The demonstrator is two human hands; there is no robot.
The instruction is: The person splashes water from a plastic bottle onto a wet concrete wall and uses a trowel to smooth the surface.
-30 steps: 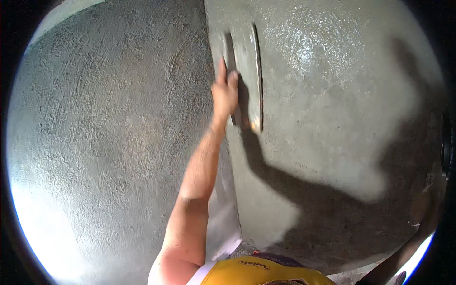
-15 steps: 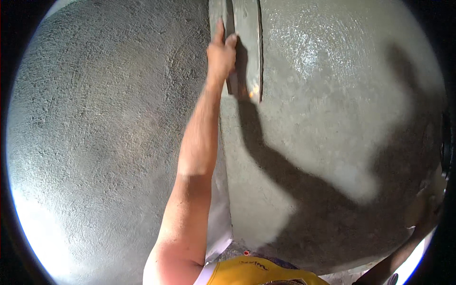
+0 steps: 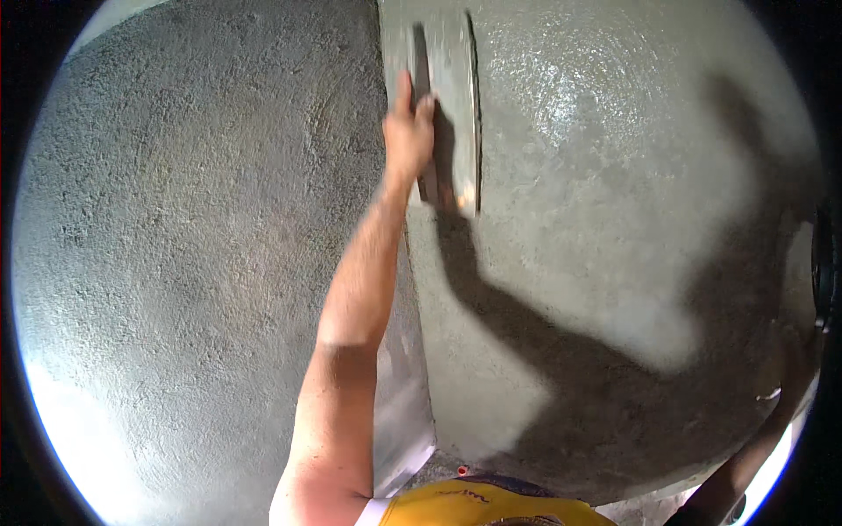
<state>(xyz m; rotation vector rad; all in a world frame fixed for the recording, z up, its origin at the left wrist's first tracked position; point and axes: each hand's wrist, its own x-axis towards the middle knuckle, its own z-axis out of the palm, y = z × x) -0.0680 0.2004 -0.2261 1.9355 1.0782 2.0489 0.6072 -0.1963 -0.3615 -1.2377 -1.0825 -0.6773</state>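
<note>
My left hand (image 3: 410, 136) grips a long, flat metal float (image 3: 453, 83) with a bar handle, held upright against the smooth grey plaster wall (image 3: 579, 219), just right of the inside corner. My fingers wrap the handle, with the index finger stretched along it. My right arm (image 3: 737, 469) reaches from the lower edge toward the shadowed right rim; my right hand (image 3: 794, 359) there is too dark and indistinct to show its grip.
The adjoining wall (image 3: 202, 219) on the left has rough, textured grey plaster. A small red round object (image 3: 462, 471) lies near the corner's foot. A dark curved object (image 3: 822, 267) sits at the far right rim. My shadow covers much of the right wall.
My left hand and the float slid up along the corner, then came partway back down, ending higher than a second ago. My right arm reaches slightly higher along the right rim.
</note>
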